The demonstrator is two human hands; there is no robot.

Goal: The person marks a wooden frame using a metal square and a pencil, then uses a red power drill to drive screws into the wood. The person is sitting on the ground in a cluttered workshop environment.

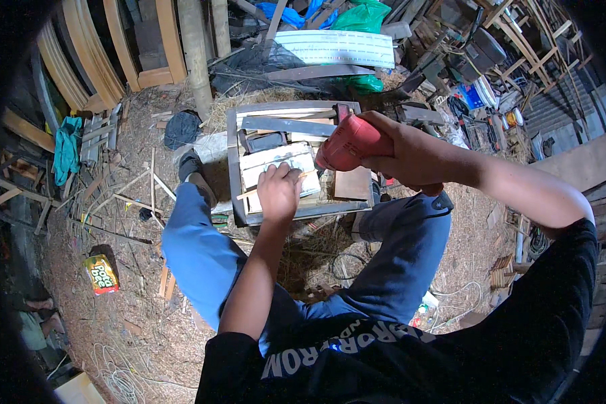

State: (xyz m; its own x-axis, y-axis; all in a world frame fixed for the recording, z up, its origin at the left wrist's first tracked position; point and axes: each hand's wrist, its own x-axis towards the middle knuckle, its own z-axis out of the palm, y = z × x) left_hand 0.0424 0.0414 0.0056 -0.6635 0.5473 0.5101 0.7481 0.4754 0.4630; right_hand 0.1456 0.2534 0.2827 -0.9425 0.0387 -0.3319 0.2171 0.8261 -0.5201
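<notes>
A pale, worn wooden block (276, 168) lies flat on a small grey metal-framed stand (233, 168) between the person's knees. The left hand (279, 192) presses down on it, fingers spread flat. The right hand (411, 158) is wrapped tight around a red power drill (350, 143), its nose angled down at the block's right end (the bit itself is too small to make out). A dark metal bar (286, 125) lies across the stand behind. Sawdust, wood offcuts (135, 185) and a yellow packet (101, 274) crowd the floor at the left.
</notes>
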